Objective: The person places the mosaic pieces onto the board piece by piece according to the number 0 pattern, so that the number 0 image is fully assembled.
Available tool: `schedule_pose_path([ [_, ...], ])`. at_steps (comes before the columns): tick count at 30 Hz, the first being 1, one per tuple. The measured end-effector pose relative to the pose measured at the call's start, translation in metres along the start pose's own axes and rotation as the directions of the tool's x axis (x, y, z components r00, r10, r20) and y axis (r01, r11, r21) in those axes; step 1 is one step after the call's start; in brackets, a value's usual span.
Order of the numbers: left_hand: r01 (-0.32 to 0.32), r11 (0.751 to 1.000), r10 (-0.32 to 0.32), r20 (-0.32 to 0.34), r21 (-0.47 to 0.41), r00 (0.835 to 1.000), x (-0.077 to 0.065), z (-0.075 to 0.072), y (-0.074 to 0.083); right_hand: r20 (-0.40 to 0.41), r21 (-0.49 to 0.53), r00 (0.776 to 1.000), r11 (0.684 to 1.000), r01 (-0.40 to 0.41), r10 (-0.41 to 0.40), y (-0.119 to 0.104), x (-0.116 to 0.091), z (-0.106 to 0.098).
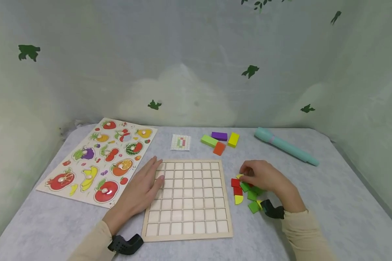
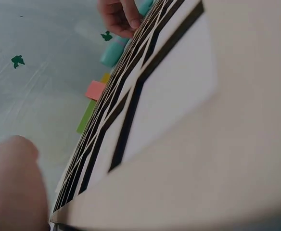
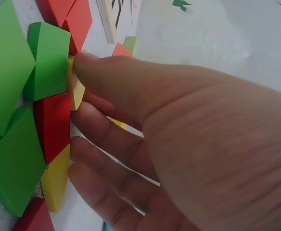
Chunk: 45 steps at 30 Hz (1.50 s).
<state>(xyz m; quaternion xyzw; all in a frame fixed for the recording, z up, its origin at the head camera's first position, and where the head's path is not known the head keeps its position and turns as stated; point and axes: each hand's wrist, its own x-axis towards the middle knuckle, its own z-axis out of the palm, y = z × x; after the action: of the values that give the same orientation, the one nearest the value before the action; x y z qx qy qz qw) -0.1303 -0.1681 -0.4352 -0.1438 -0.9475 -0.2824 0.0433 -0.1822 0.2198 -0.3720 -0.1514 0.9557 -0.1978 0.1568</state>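
Note:
A wooden grid board [image 1: 188, 204] with square cells lies flat on the table. My left hand [image 1: 140, 188] rests along its left edge, fingers extended; in the left wrist view the board's pale frame [image 2: 249, 125] fills much of the picture. To the right of the board my right hand [image 1: 264, 176] is over a small pile of green blocks [image 1: 254, 207], red blocks [image 1: 235, 182] and yellow ones. Up close, the right thumb and index finger pinch a small yellow block [image 3: 76, 91] at the pile's edge. Its far side is hidden by the fingers.
A fruit puzzle board [image 1: 96, 163] lies at the left. Behind the grid are a small pattern card [image 1: 181, 142] and a purple block [image 1: 219, 136], with green, yellow and orange blocks [image 1: 219, 148] beside it. A teal tube-shaped case [image 1: 287, 146] lies at the back right.

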Motion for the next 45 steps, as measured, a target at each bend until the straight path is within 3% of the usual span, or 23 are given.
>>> schedule_pose_path([
  [5, -0.051, 0.990, 0.052, -0.002, 0.130, 0.999, -0.002, 0.002, -0.003, -0.004, 0.014, 0.999, 0.999, 0.040, -0.040, 0.001, 0.000, -0.001],
  [12, -0.080, 0.980, 0.085, -0.017, 0.182, 0.996, -0.001, 0.001, -0.002, 0.010, 0.018, 0.997, 0.997, 0.073, -0.074, 0.002, -0.001, -0.002],
  [20, -0.060, 0.977, 0.064, -0.013, 0.204, 0.998, -0.001, 0.001, -0.003, 0.005, -0.008, 0.998, 0.998, 0.064, -0.064, 0.003, 0.000, -0.001],
  [29, -0.072, 0.976, 0.075, -0.006, 0.206, 0.997, 0.000, 0.001, -0.004, -0.036, -0.036, 0.991, 0.991, 0.129, -0.130, 0.004, -0.001, -0.001],
  [37, -0.080, 0.968, 0.078, 0.017, 0.239, 0.997, -0.002, 0.003, -0.004, -0.089, -0.001, 0.980, 0.984, 0.180, -0.179, -0.014, 0.007, 0.006],
  [45, -0.093, 0.957, 0.085, 0.039, 0.274, 0.996, -0.002, 0.002, -0.003, -0.109, 0.007, 0.944, 0.949, 0.314, -0.311, -0.047, 0.026, 0.017],
])
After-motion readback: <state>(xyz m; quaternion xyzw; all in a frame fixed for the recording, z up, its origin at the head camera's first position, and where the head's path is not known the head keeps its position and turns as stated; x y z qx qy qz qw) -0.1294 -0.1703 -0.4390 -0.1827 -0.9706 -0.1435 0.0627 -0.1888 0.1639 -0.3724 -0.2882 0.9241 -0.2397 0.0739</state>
